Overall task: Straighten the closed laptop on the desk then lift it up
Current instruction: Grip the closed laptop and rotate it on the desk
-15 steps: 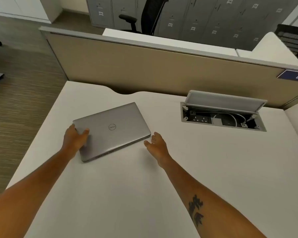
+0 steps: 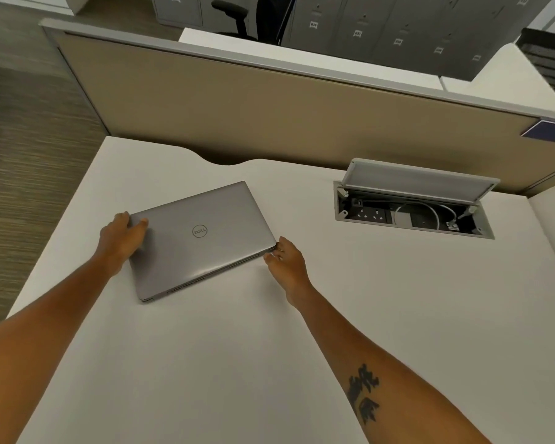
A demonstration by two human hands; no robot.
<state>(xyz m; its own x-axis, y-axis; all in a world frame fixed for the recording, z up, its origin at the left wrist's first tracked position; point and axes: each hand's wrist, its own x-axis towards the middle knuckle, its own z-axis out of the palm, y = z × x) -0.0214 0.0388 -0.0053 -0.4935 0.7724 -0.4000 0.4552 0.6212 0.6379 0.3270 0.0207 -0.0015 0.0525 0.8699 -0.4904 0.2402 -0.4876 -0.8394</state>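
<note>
A closed silver laptop (image 2: 202, 241) lies flat on the white desk (image 2: 237, 363), turned askew with its right end farther from me. My left hand (image 2: 122, 238) grips its left edge, thumb on the lid and fingers curled around the far left corner. My right hand (image 2: 287, 262) touches the laptop's near right corner with its fingertips, fingers loosely bent and holding nothing.
An open cable box (image 2: 410, 213) with sockets and a white cable is sunk in the desk at the back right, its lid raised. A beige partition (image 2: 269, 116) runs along the desk's back. The desk's left edge drops to the floor.
My right hand has moved in from beside the laptop and now touches its near right corner. My left hand keeps its hold on the left edge. The laptop's angle looks about the same.
</note>
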